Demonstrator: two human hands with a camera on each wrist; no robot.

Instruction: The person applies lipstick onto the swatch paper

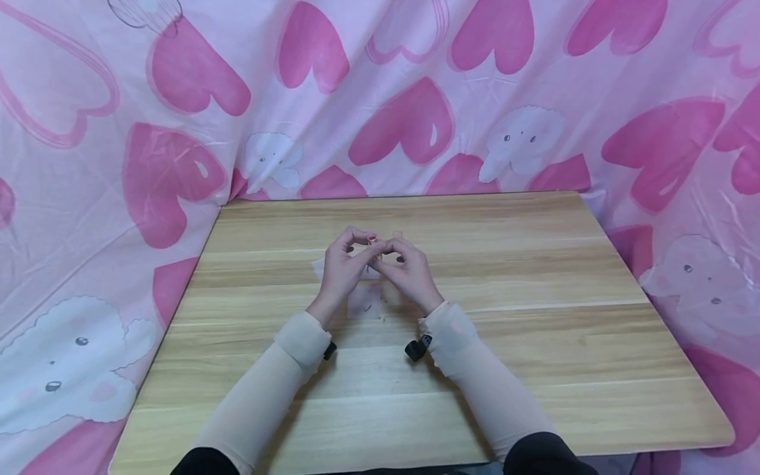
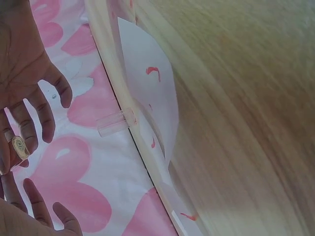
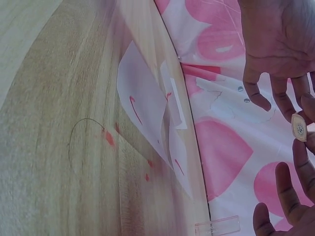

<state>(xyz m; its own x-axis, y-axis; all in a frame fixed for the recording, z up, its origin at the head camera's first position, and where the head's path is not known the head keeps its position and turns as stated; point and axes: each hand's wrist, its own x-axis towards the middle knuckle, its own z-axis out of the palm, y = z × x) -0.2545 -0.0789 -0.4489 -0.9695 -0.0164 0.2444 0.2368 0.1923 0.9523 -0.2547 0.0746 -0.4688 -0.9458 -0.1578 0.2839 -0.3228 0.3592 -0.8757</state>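
Note:
Above the far middle of the table, my left hand (image 1: 343, 267) and right hand (image 1: 410, 270) meet at the fingertips. Between them they pinch a small lipstick (image 1: 372, 239), its red tip up in the head view. Its gold base with an emblem shows in the right wrist view, and the fingers hide most of its body. Beneath the hands lie white paper pieces (image 3: 140, 93) with red strokes on them. Just beyond the hands stands a clear plastic cap (image 2: 116, 123) near the far edge of the table.
Small red smears (image 3: 109, 137) and a thin dark curved strand mark the wooden tabletop (image 1: 534, 330) by the papers. A pink heart-patterned curtain (image 1: 404, 125) hangs behind the table and at both sides. Each wrist carries a small black camera (image 1: 417, 348).

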